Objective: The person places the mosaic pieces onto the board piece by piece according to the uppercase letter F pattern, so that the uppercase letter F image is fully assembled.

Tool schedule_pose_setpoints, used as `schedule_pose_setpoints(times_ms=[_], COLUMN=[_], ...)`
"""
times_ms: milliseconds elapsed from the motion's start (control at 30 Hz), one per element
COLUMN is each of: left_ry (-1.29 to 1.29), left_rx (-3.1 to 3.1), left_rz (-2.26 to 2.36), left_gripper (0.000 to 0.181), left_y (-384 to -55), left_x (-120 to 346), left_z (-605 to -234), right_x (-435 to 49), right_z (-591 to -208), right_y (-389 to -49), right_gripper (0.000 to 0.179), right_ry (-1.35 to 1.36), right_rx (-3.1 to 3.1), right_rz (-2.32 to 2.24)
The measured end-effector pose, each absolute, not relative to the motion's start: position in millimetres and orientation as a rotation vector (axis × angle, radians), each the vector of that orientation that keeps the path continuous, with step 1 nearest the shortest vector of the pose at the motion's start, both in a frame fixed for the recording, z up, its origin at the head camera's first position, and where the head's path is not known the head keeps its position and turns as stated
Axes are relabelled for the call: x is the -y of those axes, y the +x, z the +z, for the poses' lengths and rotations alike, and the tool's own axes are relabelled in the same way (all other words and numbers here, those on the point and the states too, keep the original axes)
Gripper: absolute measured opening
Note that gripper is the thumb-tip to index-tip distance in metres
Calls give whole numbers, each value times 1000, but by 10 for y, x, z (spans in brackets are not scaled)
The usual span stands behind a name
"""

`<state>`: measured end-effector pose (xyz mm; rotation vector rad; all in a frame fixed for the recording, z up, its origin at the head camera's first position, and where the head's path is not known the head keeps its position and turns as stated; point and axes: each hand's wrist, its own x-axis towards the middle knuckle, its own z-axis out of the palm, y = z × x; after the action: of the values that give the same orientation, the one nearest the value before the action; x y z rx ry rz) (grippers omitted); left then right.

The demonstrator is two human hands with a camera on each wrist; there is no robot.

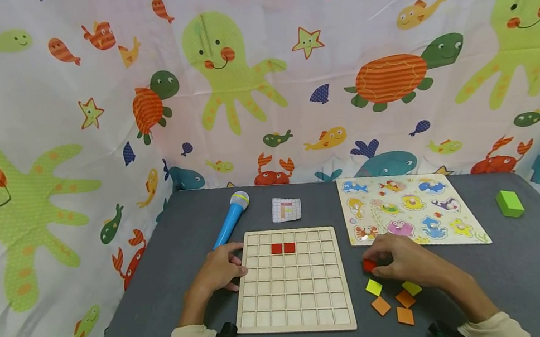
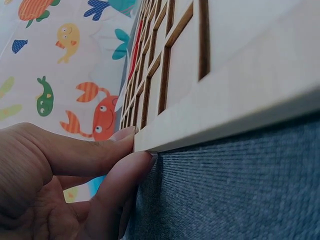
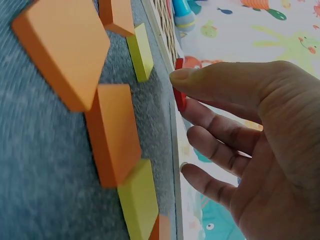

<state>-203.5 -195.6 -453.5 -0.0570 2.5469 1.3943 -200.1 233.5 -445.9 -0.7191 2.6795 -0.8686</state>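
Note:
A pale wooden grid board lies on the dark table, with two red tiles side by side in its upper cells. At the board's left edge, my left hand pinches the rim between thumb and finger, as the left wrist view confirms. My right hand is to the right of the board and holds a red square tile between thumb and fingertips. Below that hand lie loose orange tiles and yellow tiles. In the right wrist view the other fingers are loosely bent.
A blue toy microphone lies behind my left hand. Past the board's far edge is a small card with a coloured grid. A sea-animal puzzle board lies behind my right hand, and a green block stands at far right.

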Motion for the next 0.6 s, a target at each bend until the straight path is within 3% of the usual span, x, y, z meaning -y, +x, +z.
schedule_pose_setpoints(times_ms=[600], left_ry=[-50], left_rx=[-2552], left_rz=[1396], left_gripper=[63], left_y=[-2024], left_x=[1962], left_z=[-4534], right_x=[-1976], right_z=[-4447], right_y=[-2110], right_gripper=[27], right_ry=[-832], right_rx=[-2768], right_rz=[-821])
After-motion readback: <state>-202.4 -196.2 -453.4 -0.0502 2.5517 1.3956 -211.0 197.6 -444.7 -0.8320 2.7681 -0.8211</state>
